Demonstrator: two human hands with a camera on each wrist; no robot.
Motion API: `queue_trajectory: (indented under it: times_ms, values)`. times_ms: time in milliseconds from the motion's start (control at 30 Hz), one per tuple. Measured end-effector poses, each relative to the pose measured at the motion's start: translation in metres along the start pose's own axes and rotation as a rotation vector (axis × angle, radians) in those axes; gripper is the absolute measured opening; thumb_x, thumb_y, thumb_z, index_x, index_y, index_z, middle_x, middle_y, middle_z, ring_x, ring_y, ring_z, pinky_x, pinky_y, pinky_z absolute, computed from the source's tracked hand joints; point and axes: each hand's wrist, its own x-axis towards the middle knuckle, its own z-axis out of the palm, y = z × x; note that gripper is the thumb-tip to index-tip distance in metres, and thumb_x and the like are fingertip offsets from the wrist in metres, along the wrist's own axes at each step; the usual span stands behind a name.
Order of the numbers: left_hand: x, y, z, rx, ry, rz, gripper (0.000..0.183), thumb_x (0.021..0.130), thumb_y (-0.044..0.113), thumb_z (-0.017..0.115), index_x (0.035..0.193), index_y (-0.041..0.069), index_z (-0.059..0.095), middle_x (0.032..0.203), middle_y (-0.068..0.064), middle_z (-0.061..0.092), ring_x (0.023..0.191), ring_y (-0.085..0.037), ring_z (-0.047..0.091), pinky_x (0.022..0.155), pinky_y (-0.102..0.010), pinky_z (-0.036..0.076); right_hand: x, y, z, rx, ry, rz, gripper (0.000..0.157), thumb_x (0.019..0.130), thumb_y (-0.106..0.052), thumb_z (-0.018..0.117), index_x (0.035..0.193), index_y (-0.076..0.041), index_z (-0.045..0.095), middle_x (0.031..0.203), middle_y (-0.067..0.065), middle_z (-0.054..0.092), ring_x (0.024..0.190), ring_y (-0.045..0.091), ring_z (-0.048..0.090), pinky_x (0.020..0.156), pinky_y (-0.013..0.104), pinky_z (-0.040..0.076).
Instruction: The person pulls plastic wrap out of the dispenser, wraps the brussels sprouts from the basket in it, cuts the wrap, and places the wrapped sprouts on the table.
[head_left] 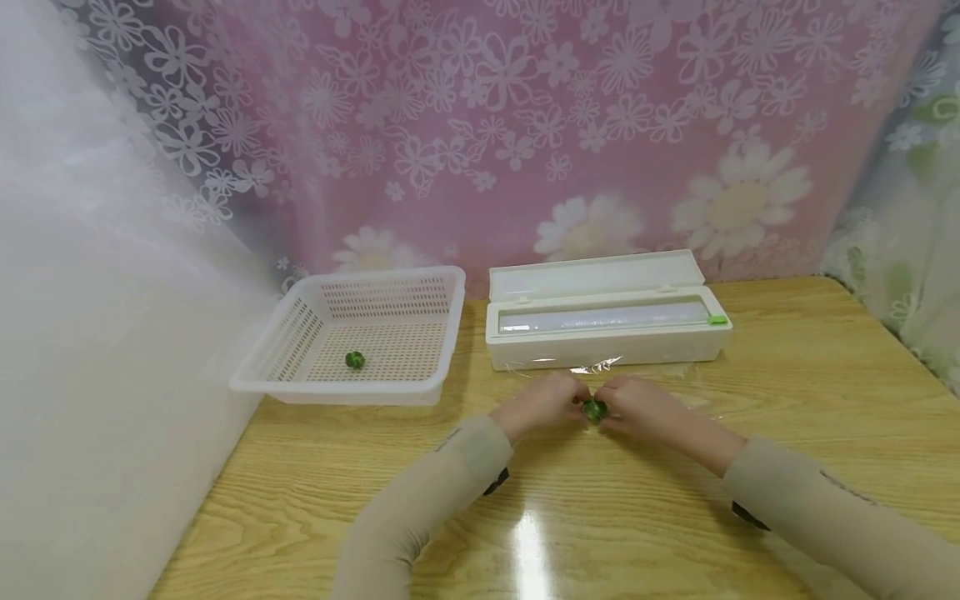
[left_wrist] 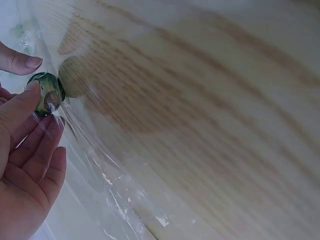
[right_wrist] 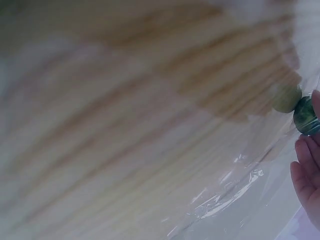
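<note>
A small round dark green fruit [head_left: 595, 410] with lighter streaks sits at the table between both hands, on clear plastic wrap [left_wrist: 107, 182]. My left hand [head_left: 546, 403] pinches it from the left; in the left wrist view the thumb lies on the fruit [left_wrist: 49, 94], fingers under it. From the right, my right hand [head_left: 643, 408] holds the fruit's other side. The right wrist view shows only part of this hand [right_wrist: 309, 167] at its edge, against the fruit [right_wrist: 306, 116]. The exact kind of fruit is unclear.
Behind the hands stands a white plastic wrap dispenser [head_left: 607, 350], lid raised, with a roll inside and a green slider [head_left: 717, 320]. At left, a white perforated basket [head_left: 337, 387] holds another green fruit [head_left: 355, 360]. The wooden table [head_left: 600, 525] meets a flowered curtain [head_left: 450, 167].
</note>
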Motion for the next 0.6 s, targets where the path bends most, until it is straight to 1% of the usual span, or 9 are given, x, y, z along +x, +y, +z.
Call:
queue_trajectory:
  times_ms: [100,167,233,333,400,500,567,600]
  values:
    - [0.001,-0.001,0.001,-0.039,-0.002,-0.025,0.011,0.079,0.018,0.068,0.088,0.013,0.067,0.082,0.009,0.061,0.076,-0.002,0.052,0.067,-0.012,0.04,0.002,0.0,0.001,0.019,0.004,0.012,0.021,0.067,-0.017,0.076,0.07,-0.009,0.057,0.065,-0.004,0.05,0.059,0.009,0.048,0.051,0.025,0.041]
    - [0.001,-0.001,0.002,-0.043,0.001,-0.021,0.011,0.079,0.018,0.068,0.089,0.012,0.067,0.083,0.008,0.062,0.077,-0.002,0.053,0.067,-0.012,0.04,0.003,0.001,0.002,0.039,0.006,0.018,0.019,0.067,-0.014,0.076,0.069,-0.01,0.057,0.065,-0.004,0.05,0.058,0.007,0.047,0.05,0.024,0.04]
    - [0.001,-0.001,0.002,-0.052,0.006,-0.003,0.011,0.08,0.018,0.067,0.088,0.011,0.067,0.083,0.006,0.063,0.077,-0.003,0.054,0.067,-0.011,0.04,0.003,0.001,0.003,0.08,-0.005,0.035,0.018,0.068,-0.013,0.075,0.068,-0.011,0.057,0.064,-0.006,0.049,0.057,0.005,0.044,0.049,0.022,0.038]
    - [-0.001,-0.002,0.003,-0.078,-0.009,0.023,0.013,0.081,0.019,0.065,0.089,0.01,0.068,0.083,0.005,0.064,0.075,-0.002,0.055,0.067,-0.01,0.04,0.003,-0.001,0.002,0.168,-0.041,0.059,0.016,0.069,-0.013,0.074,0.067,-0.013,0.058,0.062,-0.01,0.049,0.055,0.002,0.04,0.047,0.019,0.036]
    - [-0.004,-0.002,0.003,-0.122,-0.035,0.035,0.014,0.081,0.019,0.064,0.089,0.009,0.068,0.082,0.005,0.064,0.074,-0.002,0.055,0.067,-0.01,0.04,0.002,-0.003,0.001,0.237,-0.074,0.072,0.015,0.069,-0.014,0.073,0.066,-0.014,0.058,0.06,-0.012,0.047,0.054,0.001,0.037,0.047,0.018,0.034]
    - [-0.008,-0.002,0.002,-0.195,-0.075,0.033,0.012,0.081,0.017,0.064,0.09,0.009,0.068,0.082,0.007,0.064,0.074,0.0,0.054,0.068,-0.01,0.04,0.001,-0.006,-0.003,0.316,-0.118,0.085,0.016,0.07,-0.015,0.074,0.066,-0.014,0.058,0.058,-0.013,0.045,0.052,0.001,0.036,0.046,0.019,0.033]
    - [-0.01,-0.003,0.001,-0.245,-0.087,0.027,0.012,0.081,0.016,0.064,0.09,0.008,0.068,0.082,0.006,0.063,0.074,-0.001,0.054,0.068,-0.01,0.041,0.002,-0.006,-0.005,0.347,-0.143,0.095,0.016,0.071,-0.015,0.073,0.066,-0.014,0.058,0.058,-0.013,0.045,0.053,0.001,0.036,0.046,0.019,0.033]
    - [-0.011,-0.003,0.0,-0.251,-0.082,0.021,0.013,0.082,0.016,0.064,0.091,0.008,0.067,0.083,0.006,0.063,0.075,-0.001,0.054,0.069,-0.011,0.041,0.002,-0.006,-0.006,0.367,-0.156,0.103,0.015,0.071,-0.015,0.073,0.067,-0.014,0.059,0.059,-0.013,0.047,0.053,0.001,0.038,0.047,0.02,0.034]
